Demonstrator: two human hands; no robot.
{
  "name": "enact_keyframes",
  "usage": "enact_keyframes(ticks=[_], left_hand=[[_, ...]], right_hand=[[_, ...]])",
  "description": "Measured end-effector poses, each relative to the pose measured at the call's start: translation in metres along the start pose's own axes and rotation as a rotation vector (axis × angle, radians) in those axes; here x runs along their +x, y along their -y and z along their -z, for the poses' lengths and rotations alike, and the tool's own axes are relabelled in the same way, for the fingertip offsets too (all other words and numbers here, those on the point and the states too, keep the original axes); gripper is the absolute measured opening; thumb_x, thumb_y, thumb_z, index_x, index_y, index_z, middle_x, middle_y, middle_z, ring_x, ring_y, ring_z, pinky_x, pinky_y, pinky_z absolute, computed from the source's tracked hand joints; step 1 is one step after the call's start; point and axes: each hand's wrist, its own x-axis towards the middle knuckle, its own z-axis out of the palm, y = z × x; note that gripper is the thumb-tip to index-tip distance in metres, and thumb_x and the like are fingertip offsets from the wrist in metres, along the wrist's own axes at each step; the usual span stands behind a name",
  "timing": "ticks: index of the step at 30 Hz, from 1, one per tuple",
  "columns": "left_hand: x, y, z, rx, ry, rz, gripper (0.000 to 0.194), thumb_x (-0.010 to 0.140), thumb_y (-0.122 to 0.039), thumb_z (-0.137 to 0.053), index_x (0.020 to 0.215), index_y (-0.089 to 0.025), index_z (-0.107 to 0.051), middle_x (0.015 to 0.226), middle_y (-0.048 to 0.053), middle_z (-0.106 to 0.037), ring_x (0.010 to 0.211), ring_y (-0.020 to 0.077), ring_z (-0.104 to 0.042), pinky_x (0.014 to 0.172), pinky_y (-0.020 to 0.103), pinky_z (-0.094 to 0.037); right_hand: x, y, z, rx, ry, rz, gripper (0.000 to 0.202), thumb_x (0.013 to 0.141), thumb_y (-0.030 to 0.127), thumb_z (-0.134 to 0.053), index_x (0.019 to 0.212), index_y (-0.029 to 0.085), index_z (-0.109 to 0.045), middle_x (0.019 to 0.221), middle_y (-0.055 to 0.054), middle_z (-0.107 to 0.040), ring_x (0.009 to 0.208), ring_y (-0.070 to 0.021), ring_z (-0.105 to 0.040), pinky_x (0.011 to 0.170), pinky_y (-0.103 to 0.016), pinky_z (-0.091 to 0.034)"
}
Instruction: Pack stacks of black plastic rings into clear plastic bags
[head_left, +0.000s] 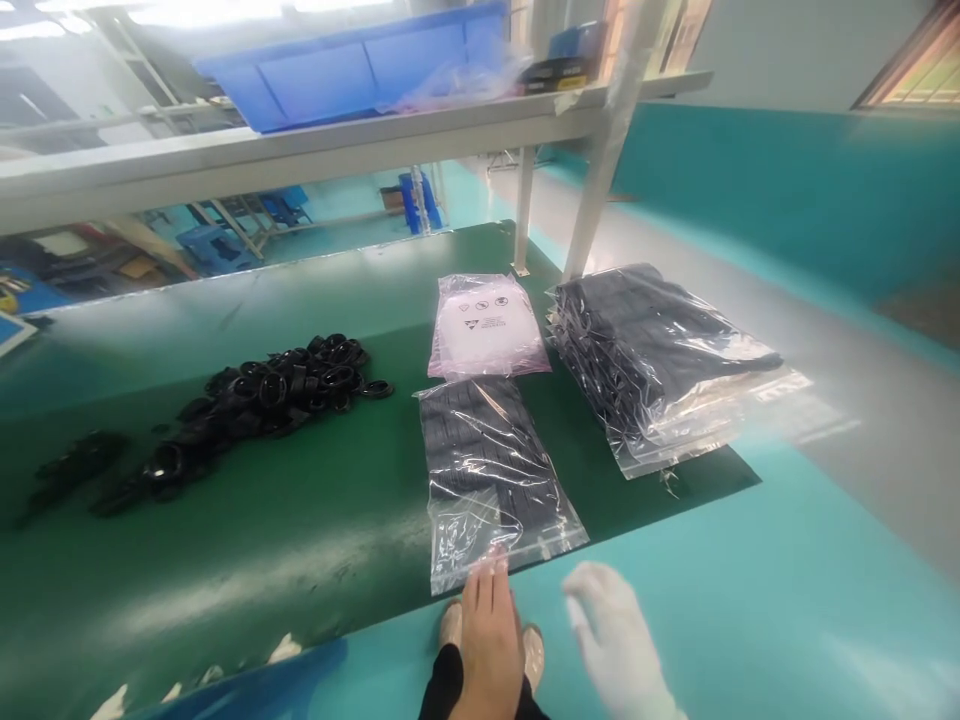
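On green desk (pixel 337 530), had filled bags (pixel 652 350) stacked at right, with black rings (pixel 274 390) loose. Laid left hand (pixel 491 630) flat on front bag (pixel 487 450), not gripping; couldn't tell if sealed. Held right hand (pixel 619 635) half-curled nearby, apparently empty.

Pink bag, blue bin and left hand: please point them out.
Pink bag (pixel 491 328): head view, middle of printed face.
Blue bin (pixel 322 82): head view, side wall.
Left hand (pixel 491 640): head view, back of the hand.
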Motion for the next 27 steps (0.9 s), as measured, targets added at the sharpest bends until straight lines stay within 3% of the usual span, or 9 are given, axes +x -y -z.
enact_keyframes(ticks=[3,7,13,17,22,27], left_hand=[[0.014,-0.001,-0.007,0.002,-0.031,0.079,0.047,0.082,-0.009,-0.038,0.129,-0.011,-0.037,0.131,0.013,-0.044,0.121,0.0234,-0.038,0.094,0.039,-0.040],[0.040,-0.010,-0.015,-0.016,-0.033,0.176,0.039,0.082,-0.011,-0.038,0.120,-0.010,-0.048,0.124,0.014,-0.050,0.115,0.0245,-0.045,0.094,0.040,-0.039],[0.062,-0.013,-0.013,-0.051,0.013,0.286,0.034,0.077,-0.011,-0.040,0.103,-0.014,-0.062,0.105,0.011,-0.062,0.103,0.0261,-0.053,0.092,0.043,-0.039],[0.069,-0.008,-0.007,-0.106,0.089,0.341,0.032,0.078,-0.014,-0.043,0.105,-0.017,-0.060,0.109,0.008,-0.061,0.102,0.0225,-0.054,0.090,0.037,-0.042],[0.079,-0.006,0.000,-0.108,0.170,0.261,0.035,0.078,-0.011,-0.042,0.107,-0.020,-0.059,0.116,0.005,-0.058,0.106,0.0232,-0.051,0.092,0.040,-0.039],[0.083,-0.007,-0.005,-0.086,0.148,0.245,0.033,0.079,-0.011,-0.042,0.104,-0.019,-0.061,0.115,0.006,-0.059,0.104,0.0263,-0.052,0.090,0.043,-0.040]], right_hand=[[-0.009,0.015,-0.022,-0.063,0.050,0.195,0.029,0.078,0.013,-0.042,0.097,0.027,-0.059,0.102,-0.003,-0.059,0.099,-0.0197,-0.052,0.086,-0.037,-0.040],[0.003,0.019,-0.040,-0.170,0.004,0.141,0.043,0.079,0.010,-0.038,0.117,0.025,-0.051,0.110,-0.005,-0.057,0.104,-0.0201,-0.049,0.089,-0.037,-0.039],[0.028,0.024,-0.042,-0.312,0.090,0.079,0.066,0.072,-0.001,-0.032,0.131,0.029,-0.038,0.092,-0.005,-0.060,0.082,-0.0189,-0.053,0.073,-0.032,-0.043],[0.039,0.030,-0.044,-0.367,0.138,0.085,0.074,0.069,-0.004,-0.032,0.135,0.030,-0.029,0.090,-0.005,-0.059,0.078,-0.0185,-0.053,0.071,-0.030,-0.042],[0.049,0.036,-0.040,-0.359,0.212,0.034,0.081,0.066,-0.002,-0.034,0.139,0.026,-0.016,0.094,-0.006,-0.058,0.080,-0.0206,-0.053,0.072,-0.032,-0.043],[0.056,0.043,-0.032,-0.306,0.250,-0.040,0.081,0.068,0.002,-0.035,0.140,0.026,-0.009,0.100,-0.007,-0.057,0.076,-0.0198,-0.055,0.068,-0.030,-0.044]])
